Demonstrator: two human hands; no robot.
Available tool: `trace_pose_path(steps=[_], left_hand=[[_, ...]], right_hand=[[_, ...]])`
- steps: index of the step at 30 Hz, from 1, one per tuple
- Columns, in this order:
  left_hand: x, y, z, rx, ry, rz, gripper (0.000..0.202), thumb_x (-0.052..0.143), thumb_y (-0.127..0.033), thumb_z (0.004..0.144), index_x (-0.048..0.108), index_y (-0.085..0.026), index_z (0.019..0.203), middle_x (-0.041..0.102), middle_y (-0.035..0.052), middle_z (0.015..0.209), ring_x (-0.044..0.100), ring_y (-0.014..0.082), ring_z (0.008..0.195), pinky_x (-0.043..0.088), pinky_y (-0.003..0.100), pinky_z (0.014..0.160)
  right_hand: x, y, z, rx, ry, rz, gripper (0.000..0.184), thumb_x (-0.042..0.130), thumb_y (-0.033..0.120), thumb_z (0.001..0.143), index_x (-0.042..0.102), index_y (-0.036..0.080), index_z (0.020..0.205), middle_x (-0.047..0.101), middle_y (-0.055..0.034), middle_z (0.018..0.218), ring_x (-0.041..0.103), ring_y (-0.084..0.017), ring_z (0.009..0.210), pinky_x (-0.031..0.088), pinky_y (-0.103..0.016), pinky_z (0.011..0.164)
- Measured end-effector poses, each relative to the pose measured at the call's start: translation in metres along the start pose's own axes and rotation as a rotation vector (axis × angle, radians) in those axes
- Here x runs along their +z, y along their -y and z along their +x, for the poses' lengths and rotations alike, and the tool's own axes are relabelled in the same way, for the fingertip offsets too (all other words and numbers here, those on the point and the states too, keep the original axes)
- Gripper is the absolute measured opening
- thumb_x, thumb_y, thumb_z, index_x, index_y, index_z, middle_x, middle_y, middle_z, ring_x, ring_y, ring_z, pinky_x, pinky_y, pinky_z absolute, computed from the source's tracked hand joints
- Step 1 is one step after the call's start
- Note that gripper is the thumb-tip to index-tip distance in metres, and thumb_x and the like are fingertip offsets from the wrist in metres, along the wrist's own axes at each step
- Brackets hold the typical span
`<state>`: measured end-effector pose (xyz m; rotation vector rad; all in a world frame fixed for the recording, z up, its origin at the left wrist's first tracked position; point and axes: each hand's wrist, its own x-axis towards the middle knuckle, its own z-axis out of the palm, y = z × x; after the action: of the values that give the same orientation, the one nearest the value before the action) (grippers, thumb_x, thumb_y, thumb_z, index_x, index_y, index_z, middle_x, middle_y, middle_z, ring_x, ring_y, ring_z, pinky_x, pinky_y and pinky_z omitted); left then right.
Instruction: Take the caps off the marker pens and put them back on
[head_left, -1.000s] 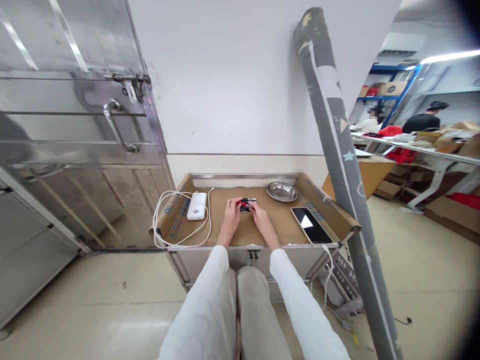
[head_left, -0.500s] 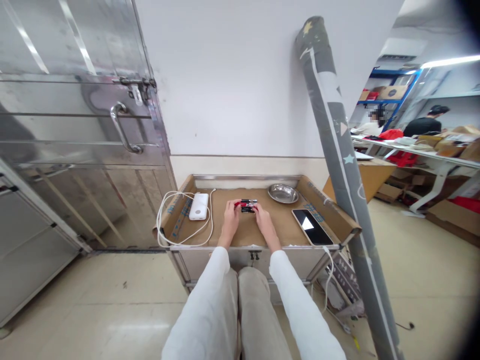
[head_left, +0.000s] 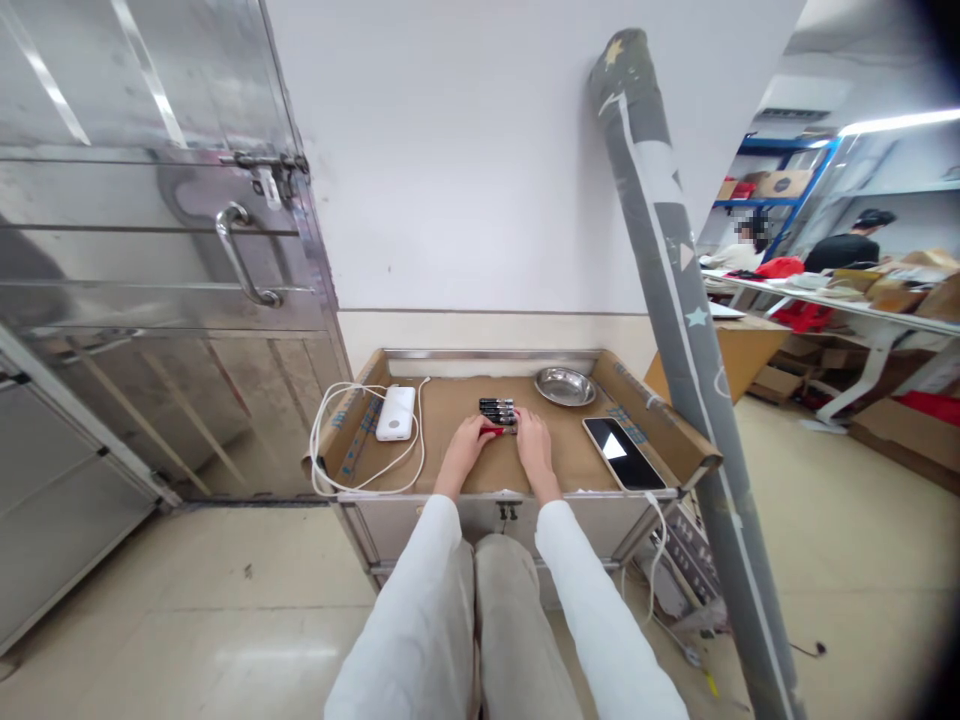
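Note:
A short row of small black cylinders (head_left: pixel 497 409), like batteries, lies on the cardboard-lined tray table (head_left: pixel 487 462). Just in front of them, my left hand (head_left: pixel 469 440) and my right hand (head_left: pixel 530 436) meet, both pinching the ends of a small red cylinder (head_left: pixel 495 431). My fingers are curled around it and hide much of it. Both forearms in white sleeves reach forward over my knees.
A white power bank (head_left: pixel 394 412) with a looped white cable (head_left: pixel 330 440) lies at the left. A metal bowl (head_left: pixel 565 386) and a phone (head_left: pixel 621 452) are at the right. A grey rolled mat (head_left: pixel 667 290) leans beside the table. Other people sit far right.
My hands have pulled back toward me from the row of black cylinders, bringing a red one with them. The black ones now lie uncovered behind my fingers.

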<state>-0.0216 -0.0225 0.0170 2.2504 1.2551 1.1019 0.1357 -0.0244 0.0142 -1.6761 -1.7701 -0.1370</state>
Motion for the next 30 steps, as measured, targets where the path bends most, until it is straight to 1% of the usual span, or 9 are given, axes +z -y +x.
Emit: trace_pose_path(steps=[3, 5, 9, 14, 18, 21, 23, 26, 30], left_hand=[[0.0, -0.001, 0.0, 0.002, -0.02, 0.113, 0.006, 0.058, -0.019, 0.084, 0.061, -0.02, 0.09, 0.058, 0.0037, 0.092, 0.056, 0.0184, 0.094, 0.045, 0.034, 0.088], [0.001, -0.003, 0.0, -0.018, -0.043, 0.17, 0.007, 0.058, -0.022, 0.084, 0.061, -0.02, 0.09, 0.055, 0.004, 0.091, 0.056, 0.0185, 0.091, 0.046, 0.033, 0.085], [0.005, 0.0, 0.004, -0.058, -0.047, 0.182, 0.009, 0.055, -0.024, 0.086, 0.06, -0.02, 0.092, 0.051, 0.004, 0.092, 0.056, 0.0174, 0.087, 0.048, 0.032, 0.081], [0.012, 0.006, 0.012, -0.078, -0.054, 0.146, 0.008, 0.052, -0.023, 0.088, 0.057, -0.019, 0.092, 0.05, 0.0036, 0.094, 0.057, 0.0158, 0.085, 0.048, 0.032, 0.082], [0.013, 0.007, 0.015, -0.091, -0.062, 0.123, 0.006, 0.052, -0.019, 0.087, 0.055, -0.018, 0.092, 0.052, 0.0047, 0.096, 0.058, 0.0165, 0.088, 0.048, 0.033, 0.083], [0.011, 0.005, 0.015, -0.097, -0.064, 0.109, 0.008, 0.05, -0.016, 0.087, 0.054, -0.018, 0.094, 0.053, 0.0055, 0.098, 0.058, 0.0171, 0.091, 0.048, 0.033, 0.085], [0.009, 0.004, 0.013, -0.096, -0.053, 0.118, 0.01, 0.048, -0.015, 0.088, 0.053, -0.018, 0.095, 0.053, 0.0057, 0.099, 0.057, 0.0172, 0.092, 0.047, 0.033, 0.086], [0.007, 0.001, 0.009, -0.079, -0.048, 0.154, 0.013, 0.046, -0.012, 0.087, 0.053, -0.018, 0.096, 0.053, 0.0057, 0.1, 0.057, 0.0168, 0.092, 0.047, 0.032, 0.086], [0.005, -0.001, 0.006, 0.004, -0.038, 0.201, 0.013, 0.047, -0.012, 0.087, 0.056, -0.018, 0.093, 0.053, 0.0053, 0.096, 0.055, 0.0169, 0.091, 0.046, 0.032, 0.086]], right_hand=[[0.001, 0.001, -0.001, -0.038, 0.016, -0.001, 0.032, 0.032, 0.019, 0.094, 0.059, 0.012, 0.11, 0.066, -0.0131, 0.102, 0.058, -0.02, 0.092, 0.039, -0.031, 0.083], [0.002, 0.001, -0.002, -0.1, 0.025, 0.009, 0.033, 0.032, 0.018, 0.094, 0.059, 0.014, 0.112, 0.065, -0.0122, 0.107, 0.056, -0.02, 0.096, 0.038, -0.032, 0.085], [0.003, 0.004, -0.003, -0.214, 0.051, 0.013, 0.033, 0.034, 0.019, 0.094, 0.059, 0.018, 0.115, 0.061, -0.0104, 0.111, 0.053, -0.02, 0.1, 0.038, -0.032, 0.088], [0.007, 0.003, -0.001, -0.21, 0.097, 0.07, 0.03, 0.039, 0.025, 0.093, 0.063, 0.021, 0.11, 0.056, -0.0093, 0.103, 0.052, -0.02, 0.095, 0.042, -0.032, 0.086], [0.011, -0.001, 0.0, -0.238, 0.169, 0.232, 0.035, 0.035, 0.019, 0.092, 0.06, 0.022, 0.116, 0.053, -0.0079, 0.102, 0.053, -0.017, 0.093, 0.044, -0.03, 0.086], [0.011, -0.002, -0.002, -0.257, 0.188, 0.307, 0.037, 0.036, 0.014, 0.091, 0.056, 0.022, 0.12, 0.052, -0.0074, 0.106, 0.054, -0.016, 0.096, 0.044, -0.029, 0.089], [0.011, -0.002, -0.003, -0.253, 0.177, 0.317, 0.035, 0.037, 0.014, 0.09, 0.057, 0.021, 0.118, 0.052, -0.0075, 0.106, 0.054, -0.016, 0.096, 0.044, -0.03, 0.09], [0.01, -0.001, -0.004, -0.214, 0.132, 0.276, 0.027, 0.039, 0.015, 0.089, 0.06, 0.02, 0.106, 0.053, -0.0078, 0.104, 0.055, -0.017, 0.093, 0.045, -0.031, 0.087], [0.009, -0.001, -0.005, -0.165, 0.076, 0.194, 0.02, 0.041, 0.018, 0.09, 0.06, 0.019, 0.096, 0.053, -0.0077, 0.099, 0.055, -0.018, 0.087, 0.045, -0.031, 0.083]])
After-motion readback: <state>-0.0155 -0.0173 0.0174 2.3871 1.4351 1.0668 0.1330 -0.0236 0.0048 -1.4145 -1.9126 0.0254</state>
